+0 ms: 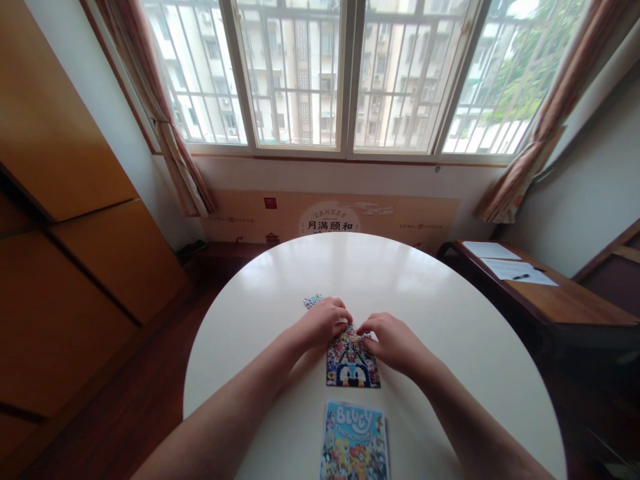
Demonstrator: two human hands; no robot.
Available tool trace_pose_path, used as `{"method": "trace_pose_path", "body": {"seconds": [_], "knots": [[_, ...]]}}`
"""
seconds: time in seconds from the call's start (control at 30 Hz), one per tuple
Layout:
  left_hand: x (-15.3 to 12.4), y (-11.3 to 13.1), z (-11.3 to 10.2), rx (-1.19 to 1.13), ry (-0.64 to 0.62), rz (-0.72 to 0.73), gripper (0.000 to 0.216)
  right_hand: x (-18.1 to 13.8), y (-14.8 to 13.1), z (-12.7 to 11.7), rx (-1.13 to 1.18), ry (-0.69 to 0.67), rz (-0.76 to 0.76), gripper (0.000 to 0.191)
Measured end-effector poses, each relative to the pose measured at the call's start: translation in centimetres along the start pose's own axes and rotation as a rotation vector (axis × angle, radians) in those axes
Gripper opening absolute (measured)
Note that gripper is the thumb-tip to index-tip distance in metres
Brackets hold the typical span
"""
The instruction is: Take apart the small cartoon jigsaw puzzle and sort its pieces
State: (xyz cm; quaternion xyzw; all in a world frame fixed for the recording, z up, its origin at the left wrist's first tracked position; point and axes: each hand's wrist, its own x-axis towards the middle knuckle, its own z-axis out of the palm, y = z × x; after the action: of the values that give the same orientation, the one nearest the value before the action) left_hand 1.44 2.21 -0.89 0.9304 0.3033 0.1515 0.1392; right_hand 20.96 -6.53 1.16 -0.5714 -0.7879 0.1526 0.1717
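A partly joined jigsaw puzzle [353, 375] lies on the round white table [240, 333], with a blue cartoon dog's face across its lower part. My left hand [331, 320] is over the puzzle's upper left edge. Its fingers are curled in; whatever they hold is hidden. At the upper right edge, my right hand [387, 337] has thumb and index finger close together on a small colourful puzzle piece. Loose puzzle pieces [313, 301] lie in a small pile just beyond my left hand. Nearer to me is a flat picture marked "Bluey" [355, 437].
A wooden side table [575, 293] at the right bears papers [517, 271] and a dark pen. Wooden cabinets [65, 267] stand at the left. Behind the round table are a barred window [345, 80] and curtains [175, 153].
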Motion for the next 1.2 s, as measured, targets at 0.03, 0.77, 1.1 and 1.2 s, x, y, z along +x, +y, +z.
{"method": "trace_pose_path", "body": {"seconds": [0.03, 0.77, 1.1, 1.2], "knots": [[0.0, 0.0, 0.0, -0.004, -0.003, -0.002, 0.018, 0.0, 0.0, 0.0, -0.002, -0.001, -0.001, 0.025], [0.2, -0.2, 0.2, -0.24, 0.059, -0.105, 0.012, 0.0, 0.2, 0.6, 0.048, -0.048, -0.049, 0.025], [0.3, -1.1, 0.5, -0.335, 0.061, -0.147, 0.012, -0.1, 0.0, 0.3, 0.056, -0.052, -0.052, 0.026], [0.3, -1.3, 0.5, -0.354, 0.069, -0.171, 0.01, -0.1, -0.2, 0.1, 0.053, -0.06, -0.048, 0.026]]}}
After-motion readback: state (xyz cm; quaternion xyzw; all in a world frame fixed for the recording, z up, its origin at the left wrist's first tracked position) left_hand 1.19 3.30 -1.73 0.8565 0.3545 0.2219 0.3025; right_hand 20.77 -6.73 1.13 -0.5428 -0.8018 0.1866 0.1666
